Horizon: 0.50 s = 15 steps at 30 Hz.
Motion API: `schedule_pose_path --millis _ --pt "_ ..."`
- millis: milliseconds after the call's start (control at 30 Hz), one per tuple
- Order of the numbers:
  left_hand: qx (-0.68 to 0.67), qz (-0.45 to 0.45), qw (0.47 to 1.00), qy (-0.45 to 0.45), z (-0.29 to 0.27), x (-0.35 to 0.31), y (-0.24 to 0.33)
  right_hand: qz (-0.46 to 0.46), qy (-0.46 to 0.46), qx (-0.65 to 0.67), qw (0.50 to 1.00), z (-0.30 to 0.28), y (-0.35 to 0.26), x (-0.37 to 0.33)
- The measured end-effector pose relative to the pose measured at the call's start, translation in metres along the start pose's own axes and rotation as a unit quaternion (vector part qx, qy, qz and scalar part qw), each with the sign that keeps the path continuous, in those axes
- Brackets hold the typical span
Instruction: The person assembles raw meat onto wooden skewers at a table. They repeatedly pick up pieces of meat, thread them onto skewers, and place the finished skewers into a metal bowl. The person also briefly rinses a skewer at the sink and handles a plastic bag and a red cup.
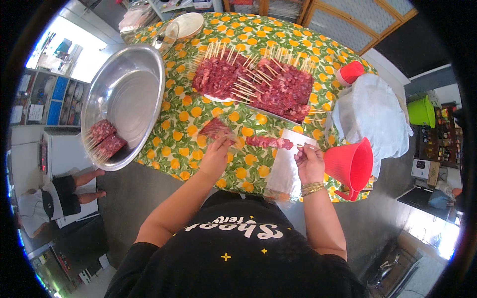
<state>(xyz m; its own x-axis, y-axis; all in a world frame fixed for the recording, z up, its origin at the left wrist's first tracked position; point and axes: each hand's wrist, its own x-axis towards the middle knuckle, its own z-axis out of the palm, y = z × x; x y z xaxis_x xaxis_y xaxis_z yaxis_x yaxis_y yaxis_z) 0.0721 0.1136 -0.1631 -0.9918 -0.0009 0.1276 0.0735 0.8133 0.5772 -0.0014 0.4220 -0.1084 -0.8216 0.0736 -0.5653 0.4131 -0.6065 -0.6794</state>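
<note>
Left hand [218,148] grips red-meat bundle [216,128]; right hand [310,156], wooden-stick red-meat skewer [268,143]. Leftward bundles [111,146] appear finished; heaped skewers [285,94] beyond remain.

You've got a bright opening [67,42] and shelving [39,99] off left, grey floor [131,198] below, wood-framed panels [343,25] up ahead.

Meat [214,128] in the left hand [217,151] blurred, shelf goods [449,133] too small to tell.
</note>
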Motion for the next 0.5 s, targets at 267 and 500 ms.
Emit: schedule_pose_path --millis 267,500 --pt "0.023 0.015 1.0 0.004 0.003 0.001 0.001 0.073 0.025 -0.008 0.997 0.002 0.06 0.003" --pt "0.029 0.007 1.0 0.005 0.003 0.0 0.001 0.097 0.056 -0.016 0.994 0.014 0.085 0.004"
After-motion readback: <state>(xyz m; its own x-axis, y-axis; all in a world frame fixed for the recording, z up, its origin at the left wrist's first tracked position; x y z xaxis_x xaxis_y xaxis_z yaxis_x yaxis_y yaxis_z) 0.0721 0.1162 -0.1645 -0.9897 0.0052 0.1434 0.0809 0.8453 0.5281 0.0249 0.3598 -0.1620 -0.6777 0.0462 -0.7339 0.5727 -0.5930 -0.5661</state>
